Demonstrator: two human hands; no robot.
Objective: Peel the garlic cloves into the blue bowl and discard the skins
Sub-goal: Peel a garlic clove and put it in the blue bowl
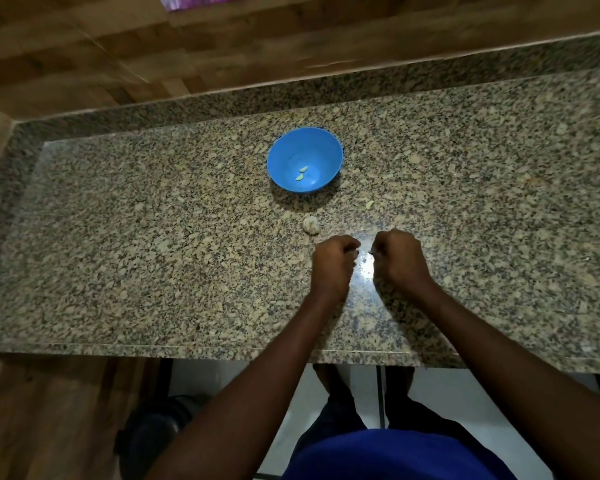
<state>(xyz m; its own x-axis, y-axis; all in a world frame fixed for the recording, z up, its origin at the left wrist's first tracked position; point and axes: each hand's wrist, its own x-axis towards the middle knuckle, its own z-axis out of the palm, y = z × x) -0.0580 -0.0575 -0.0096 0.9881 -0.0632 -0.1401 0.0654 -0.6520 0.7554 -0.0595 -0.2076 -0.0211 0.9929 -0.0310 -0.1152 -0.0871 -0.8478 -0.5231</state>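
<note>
The surface [153, 209] was polished speckled granite, glossy near the hands, with a raised granite lip along its far and left edges and a straight front edge near the person. Wood-grain panels stood behind it.

The bowl [305, 159] was round, smooth blue plastic, standing upright at mid-surface toward the far side. Two small pale cloves [301, 172] lay on its floor. A lumpy whitish garlic piece [310, 224] lay on the surface between the bowl and the hands, apart from both. A pale sliver [370, 204] lay to the right of the bowl.

Wide bare granite extended to the left and right of the bowl and hands.

The left hand [334, 263] and right hand [397, 259] were held close together, knuckles up, just above the surface near its front half. Both sets of fingers were curled inward. Something small and pale showed at the right hand's fingertips; whether either hand gripped a clove could not be determined.
</note>
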